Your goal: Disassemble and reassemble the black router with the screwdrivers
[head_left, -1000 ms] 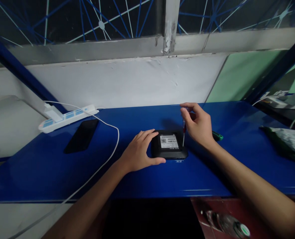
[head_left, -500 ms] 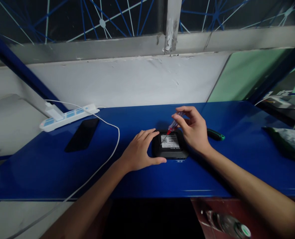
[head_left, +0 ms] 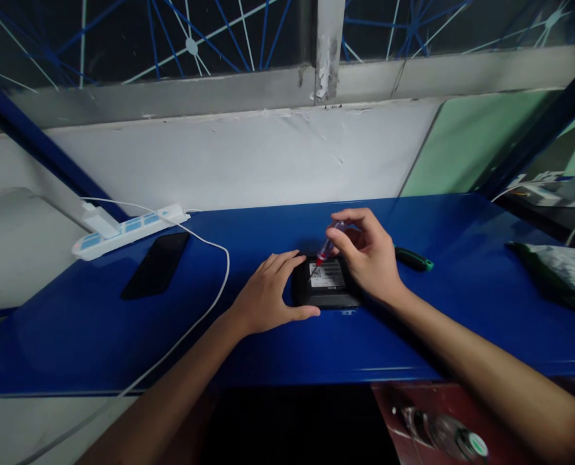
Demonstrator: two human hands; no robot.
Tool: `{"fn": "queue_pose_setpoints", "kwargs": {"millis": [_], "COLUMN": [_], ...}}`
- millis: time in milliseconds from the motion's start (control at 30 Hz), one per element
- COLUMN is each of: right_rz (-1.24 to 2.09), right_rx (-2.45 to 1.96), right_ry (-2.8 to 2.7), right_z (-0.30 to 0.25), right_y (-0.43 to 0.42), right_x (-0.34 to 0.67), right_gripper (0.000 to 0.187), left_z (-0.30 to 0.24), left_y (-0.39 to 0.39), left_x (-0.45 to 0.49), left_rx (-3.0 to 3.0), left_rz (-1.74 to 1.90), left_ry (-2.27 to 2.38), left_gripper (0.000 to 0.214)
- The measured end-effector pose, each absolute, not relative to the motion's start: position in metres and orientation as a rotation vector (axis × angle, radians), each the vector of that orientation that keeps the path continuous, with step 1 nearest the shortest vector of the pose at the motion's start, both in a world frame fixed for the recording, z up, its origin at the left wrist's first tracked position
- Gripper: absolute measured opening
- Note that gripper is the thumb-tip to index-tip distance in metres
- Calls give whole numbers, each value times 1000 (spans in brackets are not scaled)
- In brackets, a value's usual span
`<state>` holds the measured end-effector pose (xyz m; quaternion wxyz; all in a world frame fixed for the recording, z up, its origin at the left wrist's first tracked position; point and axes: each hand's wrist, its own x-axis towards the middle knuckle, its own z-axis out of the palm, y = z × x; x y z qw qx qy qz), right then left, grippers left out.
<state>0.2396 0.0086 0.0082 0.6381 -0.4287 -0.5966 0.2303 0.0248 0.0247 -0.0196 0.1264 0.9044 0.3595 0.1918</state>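
Note:
A flat black rectangular electronic device (head_left: pixel 333 299) lies on the blue table with a white printed label (head_left: pixel 327 274) facing up. My left hand (head_left: pixel 271 294) grips its left end, fingers at the far corner and thumb along the near edge. In my right hand (head_left: pixel 372 255), a screwdriver (head_left: pixel 325 249) with a clear handle and red collar is pinched between thumb and fingers. It slants down to the left. Its thin shaft ends at the label's left edge; whether the tip sits in a screw is too small to see. My right hand covers the device's right end.
Right of my right hand lies a black-and-green handle (head_left: pixel 413 258). A dark phone (head_left: pixel 156 265) and a white power strip (head_left: pixel 132 229) are on the left, with a white cable (head_left: pixel 222 284) curving past. A silvery bag (head_left: pixel 563 271) rests far right; a bottle (head_left: pixel 452 436) stands below the table edge.
The whole view has shifted slightly, moving things a little left in the picture. My hands keep the same hold on the device and the screwdriver, whose tip stays by the label's left edge.

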Motion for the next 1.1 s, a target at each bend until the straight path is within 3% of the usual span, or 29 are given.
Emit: {"fn": "queue_pose_setpoints", "kwargs": {"millis": [433, 700, 867, 1100], "right_rz": [663, 553, 635, 576], "right_rx": [-911, -959, -934, -955], "right_ry": [-1388, -1373, -1386, -1384], "right_z": [15, 14, 18, 18], "right_y": [4, 8, 4, 5], "right_x": [239, 242, 241, 239], "right_gripper": [19, 15, 24, 17], "left_z": [-19, -17, -16, -18], "left_y": [24, 24, 24, 24], "left_x": [25, 26, 26, 25], "left_rx": [2637, 2622, 2627, 2628], "left_rz": [539, 549, 540, 528], "left_ry": [1053, 1053, 1063, 1064], "left_gripper": [92, 91, 91, 93]}}
